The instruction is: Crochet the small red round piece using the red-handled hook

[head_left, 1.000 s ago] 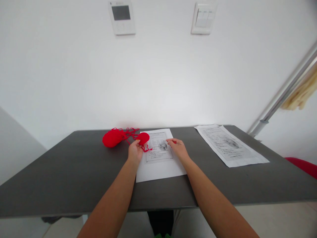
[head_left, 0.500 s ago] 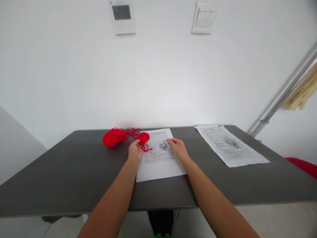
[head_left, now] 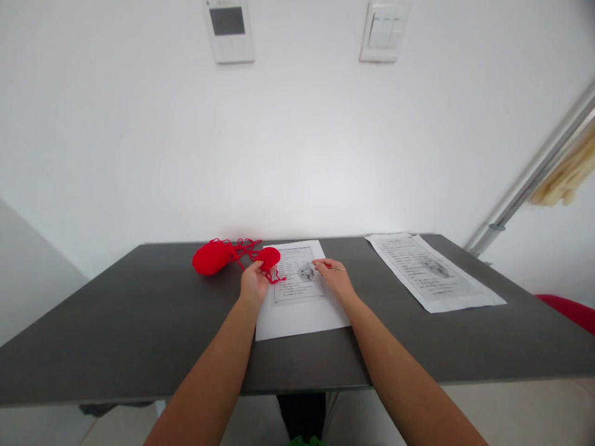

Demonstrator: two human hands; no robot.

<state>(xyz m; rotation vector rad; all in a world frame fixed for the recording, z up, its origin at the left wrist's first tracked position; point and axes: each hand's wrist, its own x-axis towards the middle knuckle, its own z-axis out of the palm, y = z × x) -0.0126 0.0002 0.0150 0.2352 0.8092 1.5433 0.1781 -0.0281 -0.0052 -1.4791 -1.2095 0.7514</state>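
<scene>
My left hand (head_left: 253, 284) is closed on a small round red crochet piece (head_left: 269, 258) at the top left corner of a printed sheet (head_left: 302, 310). A red strand runs from that piece to a ball of red yarn (head_left: 211, 258) lying further left on the dark table (head_left: 116, 322). My right hand (head_left: 335, 279) rests on the same sheet, fingers pinched on a thin crochet hook (head_left: 335, 268) whose shaft pokes out to the right.
A second printed sheet (head_left: 432, 272) lies at the table's right. The white wall behind carries a small panel (head_left: 229, 30) and a light switch (head_left: 382, 31). A metal rail (head_left: 534, 179) slants down at the right; something red (head_left: 569, 310) sits beyond the table's right edge.
</scene>
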